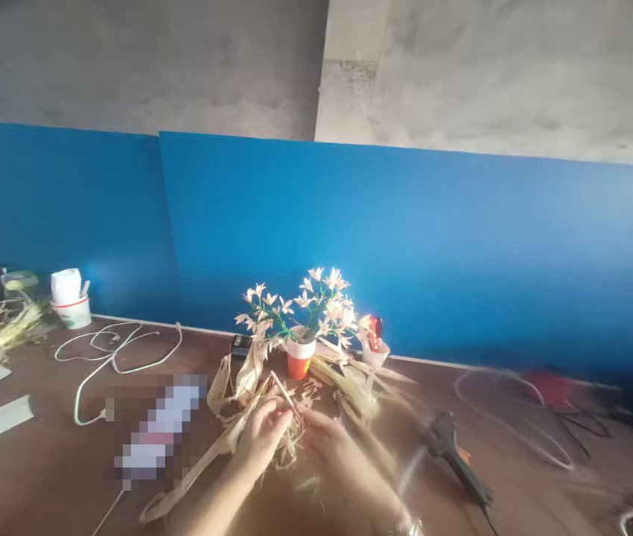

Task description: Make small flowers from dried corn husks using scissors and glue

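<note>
Grey, blotchy concrete wall (193, 67) fills the top of the frame, with smooth blue panels (406, 238) below it and a matte brown tabletop (42, 491) across the bottom. Just below the centre, between the two hands, a slender pale stick (281, 387) slants with its long axis from upper left to lower right. Its free tip points up and left, toward the husks; its lower end runs in among the fingertips. It looks straight, thin and cream-coloured, smooth as far as the blur shows.

The left hand (263, 432) pinches the stick near its lower end between thumb and curled fingers. The right hand (331, 439) reaches in from the lower right, its fingertips next to that same end; whether they grip it, I cannot tell. Under and around the hands lie dry, papery corn husks (246, 372), creased and fibrous, in curling strips.

Just above the stick, at centre, stands a stack of orange-and-white cups (299, 360), holding thin green stems with pointed, cream star-shaped flowers (334, 307). At lower right rests a dark, gun-shaped tool (459, 458), slightly blurred. A loosely looped white cable (109, 357) lies at left, above a pixelated pale object (163, 432).
</note>
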Demonstrator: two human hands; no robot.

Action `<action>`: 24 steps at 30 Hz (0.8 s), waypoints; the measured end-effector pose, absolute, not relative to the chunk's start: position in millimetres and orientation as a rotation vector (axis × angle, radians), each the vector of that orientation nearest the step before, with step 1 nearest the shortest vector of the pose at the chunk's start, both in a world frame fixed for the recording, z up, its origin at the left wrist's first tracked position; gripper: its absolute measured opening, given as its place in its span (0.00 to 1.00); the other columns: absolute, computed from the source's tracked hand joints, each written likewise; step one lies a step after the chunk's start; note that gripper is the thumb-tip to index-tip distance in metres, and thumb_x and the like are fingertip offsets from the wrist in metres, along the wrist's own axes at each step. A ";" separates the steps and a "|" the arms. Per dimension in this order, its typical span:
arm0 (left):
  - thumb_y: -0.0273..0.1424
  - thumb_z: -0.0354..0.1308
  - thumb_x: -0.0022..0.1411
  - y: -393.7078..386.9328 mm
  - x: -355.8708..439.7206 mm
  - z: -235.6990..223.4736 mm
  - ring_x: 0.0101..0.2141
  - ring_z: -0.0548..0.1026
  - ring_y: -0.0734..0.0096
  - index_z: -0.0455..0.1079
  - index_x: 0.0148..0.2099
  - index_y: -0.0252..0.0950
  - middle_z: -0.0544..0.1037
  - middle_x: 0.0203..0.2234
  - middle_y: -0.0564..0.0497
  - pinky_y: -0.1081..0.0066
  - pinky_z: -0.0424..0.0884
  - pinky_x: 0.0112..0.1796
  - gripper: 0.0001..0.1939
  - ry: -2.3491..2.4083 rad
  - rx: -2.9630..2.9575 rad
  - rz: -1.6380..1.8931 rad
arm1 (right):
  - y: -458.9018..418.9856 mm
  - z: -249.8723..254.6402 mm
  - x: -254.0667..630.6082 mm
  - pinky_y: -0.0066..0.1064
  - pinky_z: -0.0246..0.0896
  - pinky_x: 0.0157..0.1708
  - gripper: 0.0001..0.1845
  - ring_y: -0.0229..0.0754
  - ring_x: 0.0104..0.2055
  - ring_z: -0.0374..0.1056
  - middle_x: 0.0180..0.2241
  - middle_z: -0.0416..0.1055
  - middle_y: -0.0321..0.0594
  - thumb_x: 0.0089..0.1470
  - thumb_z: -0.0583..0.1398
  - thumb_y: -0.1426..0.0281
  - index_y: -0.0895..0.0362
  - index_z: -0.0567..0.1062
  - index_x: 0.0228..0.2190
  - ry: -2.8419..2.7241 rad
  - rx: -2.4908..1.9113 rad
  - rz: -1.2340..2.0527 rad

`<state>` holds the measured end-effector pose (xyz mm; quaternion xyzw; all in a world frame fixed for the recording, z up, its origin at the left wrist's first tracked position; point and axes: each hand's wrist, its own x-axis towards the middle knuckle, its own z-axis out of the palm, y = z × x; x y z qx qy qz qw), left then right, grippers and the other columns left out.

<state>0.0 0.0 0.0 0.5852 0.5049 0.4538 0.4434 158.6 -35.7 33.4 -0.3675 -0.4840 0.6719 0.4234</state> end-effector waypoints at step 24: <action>0.38 0.55 0.54 -12.5 16.5 1.4 0.17 0.55 0.78 0.56 0.20 0.38 0.55 0.14 0.61 0.77 0.53 0.20 0.16 1.206 1.358 1.381 | -31.0 8.3 149.0 0.28 0.62 0.27 0.39 0.39 0.26 0.67 0.33 0.76 0.43 0.41 0.52 0.82 0.51 0.69 0.56 -1.937 -1.402 0.567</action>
